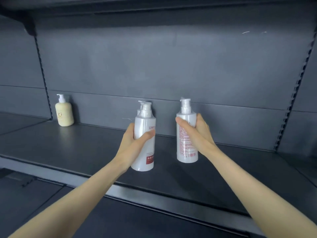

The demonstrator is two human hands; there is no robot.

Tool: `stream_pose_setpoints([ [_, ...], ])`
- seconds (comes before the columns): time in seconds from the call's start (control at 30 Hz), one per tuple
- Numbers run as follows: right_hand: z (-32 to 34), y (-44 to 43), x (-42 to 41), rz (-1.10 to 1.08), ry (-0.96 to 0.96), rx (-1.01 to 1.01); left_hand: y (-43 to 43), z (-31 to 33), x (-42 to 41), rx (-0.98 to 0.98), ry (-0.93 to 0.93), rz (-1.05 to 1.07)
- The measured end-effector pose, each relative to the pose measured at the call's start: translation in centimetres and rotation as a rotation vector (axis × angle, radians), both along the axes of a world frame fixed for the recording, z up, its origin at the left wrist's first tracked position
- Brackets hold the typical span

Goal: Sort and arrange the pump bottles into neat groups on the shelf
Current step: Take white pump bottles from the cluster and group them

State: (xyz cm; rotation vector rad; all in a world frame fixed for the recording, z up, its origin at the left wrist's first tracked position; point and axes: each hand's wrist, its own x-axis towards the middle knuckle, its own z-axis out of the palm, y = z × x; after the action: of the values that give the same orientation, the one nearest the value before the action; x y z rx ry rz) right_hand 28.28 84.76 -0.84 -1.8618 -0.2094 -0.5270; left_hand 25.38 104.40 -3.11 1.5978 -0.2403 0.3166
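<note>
White pump bottles [144, 124]: two, perhaps a third hidden behind the left one
Cream pump bottle [64, 114]: one
Shelf [82, 152]: one

— What's sitting on that dark grey shelf [82, 152]?
— A cream bottle [64, 114] stands upright at the back left, close to the rear panel [171, 74]. Near the middle is a white bottle with a red label [144, 152], upright, and a sliver of another white bottle [138, 111] shows right behind it.
— And further right?
— A second white bottle [187, 148], barcode side out, standing apart from the first. I can't tell whether those two bases touch the deck.
</note>
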Motion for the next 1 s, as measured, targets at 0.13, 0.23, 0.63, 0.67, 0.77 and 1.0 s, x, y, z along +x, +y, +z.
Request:
stream_pose_setpoints([
  [0.13, 0.1, 1.2, 4.4, -0.001, 0.017, -0.022, 1.4, -0.3, 4.4, 0.028, 0.008, 0.000],
  [0.23, -0.7, 2.1, 7.0, -0.001, 0.042, -0.023, 2.3, -0.7, 6.8, 0.051, 0.028, -0.016],
  [0.63, -3.2, 6.0, 13.7, -0.140, 0.084, -0.052, 5.3, -1.5, 14.5, 0.152, 0.009, -0.175],
  [0.67, -3.3, 6.3, 13.9, -0.154, 0.084, -0.048, 5.6, -1.7, 15.0, 0.161, 0.007, -0.181],
  [0.77, -3.6, 7.0, 14.3, -0.189, 0.091, -0.043, 6.3, -2.2, 16.2, 0.179, 0.012, -0.197],
  [1.0, -4.1, 7.7, 15.2, -0.241, 0.100, -0.041, 6.9, -2.9, 18.5, 0.183, 0.018, -0.245],
])
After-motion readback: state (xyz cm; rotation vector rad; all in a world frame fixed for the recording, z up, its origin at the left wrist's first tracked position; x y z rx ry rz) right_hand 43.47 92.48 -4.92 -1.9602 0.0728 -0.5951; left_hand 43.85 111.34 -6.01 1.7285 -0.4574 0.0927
